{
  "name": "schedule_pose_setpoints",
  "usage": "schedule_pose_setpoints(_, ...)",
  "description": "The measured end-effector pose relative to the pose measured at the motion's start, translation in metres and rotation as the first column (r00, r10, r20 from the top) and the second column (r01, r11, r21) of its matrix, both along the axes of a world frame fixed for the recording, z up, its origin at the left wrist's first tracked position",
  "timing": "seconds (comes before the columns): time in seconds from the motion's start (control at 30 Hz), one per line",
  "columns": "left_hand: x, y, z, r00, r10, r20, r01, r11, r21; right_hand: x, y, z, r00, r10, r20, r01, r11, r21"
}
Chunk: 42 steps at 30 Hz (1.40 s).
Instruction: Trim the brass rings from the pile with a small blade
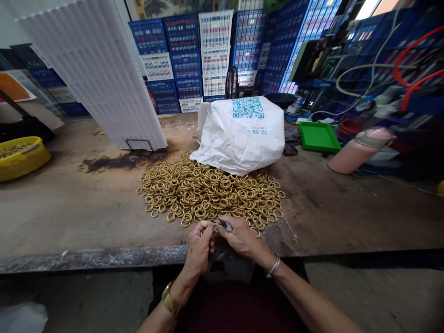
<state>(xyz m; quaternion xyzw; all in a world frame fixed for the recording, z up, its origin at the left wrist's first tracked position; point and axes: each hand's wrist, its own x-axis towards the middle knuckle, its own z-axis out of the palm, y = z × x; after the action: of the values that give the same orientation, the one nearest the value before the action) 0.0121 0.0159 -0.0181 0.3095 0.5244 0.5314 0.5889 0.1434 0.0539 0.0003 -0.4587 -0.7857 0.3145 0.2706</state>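
Okay, lower centre: right hand (240,236) is gripping a grey tool (226,225), left hand (199,243) is pinching narrow, can't tell on what, best braced fingertip-close by the gold-coloured rings (208,192).

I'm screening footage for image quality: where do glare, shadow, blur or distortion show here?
Head view: glare whitens the opening at upper right; head view: deep shadow under the brown worktop; head view: the pink cylindrical bottle leans, probably lens distortion; head view: the golden metallic rings look fairly crisp, but the grey object in the right hand is indistinct.
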Motion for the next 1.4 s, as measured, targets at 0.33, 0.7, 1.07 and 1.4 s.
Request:
schedule_pose_setpoints(0.33,0.003,-0.002,-0.003,0.983,0.117,-0.144,-0.103,0.99,0.096,-0.013,0.001,-0.005,0.905,-0.261,-0.335,0.026,0.821,-0.57)
schedule_pose_setpoints(0.7,-0.002,-0.009,0.008,0.995,-0.094,0.025,0.095,0.995,-0.041,-0.013,0.003,-0.009,0.891,-0.293,-0.346,0.081,0.854,-0.515)
schedule_pose_setpoints(1.07,-0.003,-0.012,0.01,0.982,-0.146,0.121,0.152,0.987,-0.041,-0.009,0.003,-0.011,0.962,-0.208,-0.176,0.156,0.949,-0.273)
schedule_pose_setpoints(1.4,-0.006,-0.011,0.009,0.99,-0.115,0.078,0.119,0.992,-0.039,-0.005,-0.016,-0.013,0.951,0.03,0.309,-0.05,0.997,0.059)
